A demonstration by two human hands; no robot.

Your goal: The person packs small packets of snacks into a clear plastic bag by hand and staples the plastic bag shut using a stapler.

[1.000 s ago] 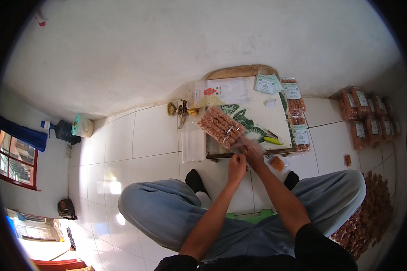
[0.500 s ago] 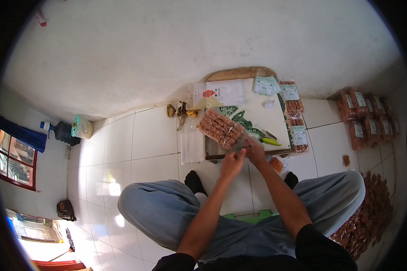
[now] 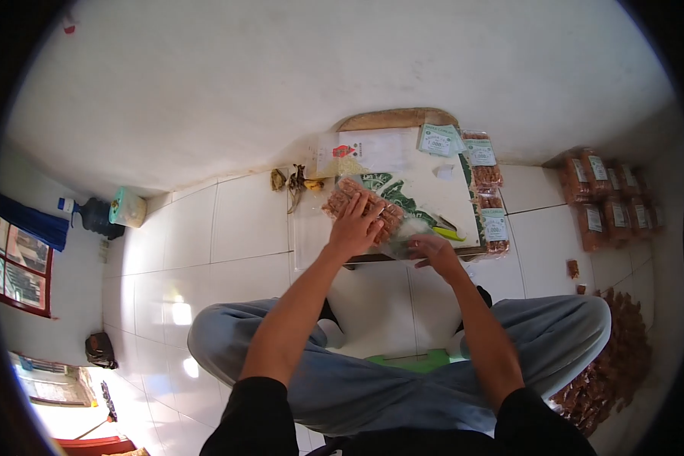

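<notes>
A clear plastic bag packed with reddish-brown snack pieces (image 3: 390,223) lies tilted on the low white-topped table (image 3: 433,194). My left hand (image 3: 354,226) rests flat on top of it, fingers spread. At the bag's loose clear end, my right hand (image 3: 435,251) has its fingers apart, slightly blurred; whether they touch the plastic is unclear. Just beyond that hand lies a yellow-green handled tool (image 3: 448,232), perhaps scissors or a cutter. Printed green-and-white labels (image 3: 438,140) are stacked at the table's far right corner.
Labelled snack packs (image 3: 482,159) line the table's right side. More packs (image 3: 612,201) are stacked by the wall, with a heap of brown pieces (image 3: 612,365) nearer me. Clear plastic bags (image 3: 376,152) lie at the table's back. Bananas (image 3: 296,182) sit on the floor left.
The snack bag has come down from both hands onto the table. My left hand has moved from its end to flat on top; my right hand has loosened and shifted slightly right.
</notes>
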